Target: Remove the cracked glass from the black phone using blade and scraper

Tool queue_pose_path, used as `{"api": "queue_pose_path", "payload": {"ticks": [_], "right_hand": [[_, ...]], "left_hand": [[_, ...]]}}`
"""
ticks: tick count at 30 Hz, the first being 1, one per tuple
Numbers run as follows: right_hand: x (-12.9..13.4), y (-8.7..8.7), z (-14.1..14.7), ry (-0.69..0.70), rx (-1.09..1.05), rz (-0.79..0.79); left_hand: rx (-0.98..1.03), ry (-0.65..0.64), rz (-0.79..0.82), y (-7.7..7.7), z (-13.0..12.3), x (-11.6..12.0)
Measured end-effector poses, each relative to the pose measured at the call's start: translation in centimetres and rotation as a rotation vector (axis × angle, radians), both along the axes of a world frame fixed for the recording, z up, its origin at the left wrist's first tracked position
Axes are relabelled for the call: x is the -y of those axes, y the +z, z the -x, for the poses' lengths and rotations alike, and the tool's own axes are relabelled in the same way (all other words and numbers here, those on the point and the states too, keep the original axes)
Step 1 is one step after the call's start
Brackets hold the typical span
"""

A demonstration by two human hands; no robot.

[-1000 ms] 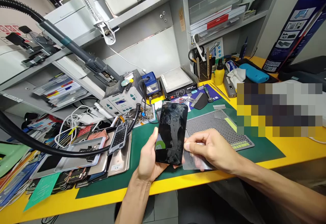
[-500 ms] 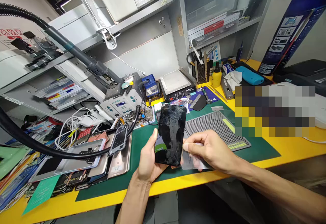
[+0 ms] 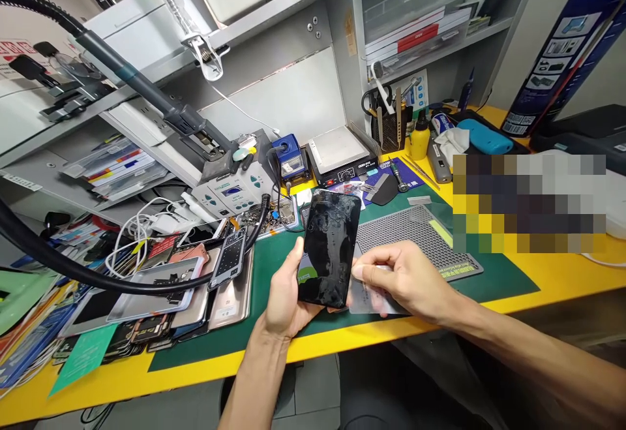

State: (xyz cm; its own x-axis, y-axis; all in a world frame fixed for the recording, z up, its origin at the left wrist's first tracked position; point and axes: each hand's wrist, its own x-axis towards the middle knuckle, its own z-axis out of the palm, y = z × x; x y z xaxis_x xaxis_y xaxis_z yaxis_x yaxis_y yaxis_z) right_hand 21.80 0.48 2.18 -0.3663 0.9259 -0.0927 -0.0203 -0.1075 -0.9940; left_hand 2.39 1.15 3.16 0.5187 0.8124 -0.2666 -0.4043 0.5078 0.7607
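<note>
Left hand (image 3: 285,290): gripping black phone (image 3: 331,249), tilted above green mat (image 3: 508,280).
Right hand (image 3: 403,280): pinching clear sheet (image 3: 372,296) beside phone's edge.
Counter (image 3: 557,280): yellow, carrying mat.

This is an electronics repair workshop, shown by the yellow surface (image 3: 362,333) with its green mat (image 3: 508,281), a control station (image 3: 235,192), a heating plate (image 3: 338,153), a screwdriver (image 3: 398,174), tweezers (image 3: 421,170), circuit boards (image 3: 267,216) and a pile of opened phones and tablet shells (image 3: 161,290).
</note>
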Motion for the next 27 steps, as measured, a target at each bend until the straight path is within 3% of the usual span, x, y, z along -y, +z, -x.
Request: {"api": "queue_pose_path", "payload": {"ticks": [13, 27], "right_hand": [[0.12, -0.09, -0.13, -0.010, 0.005, 0.009], [0.18, -0.31, 0.02, -0.035, -0.014, -0.015]], "left_hand": [[0.001, 0.041, 0.026, -0.37, 0.49, -0.17], [0.003, -0.001, 0.025, -0.18, 0.11, 0.01]]}}
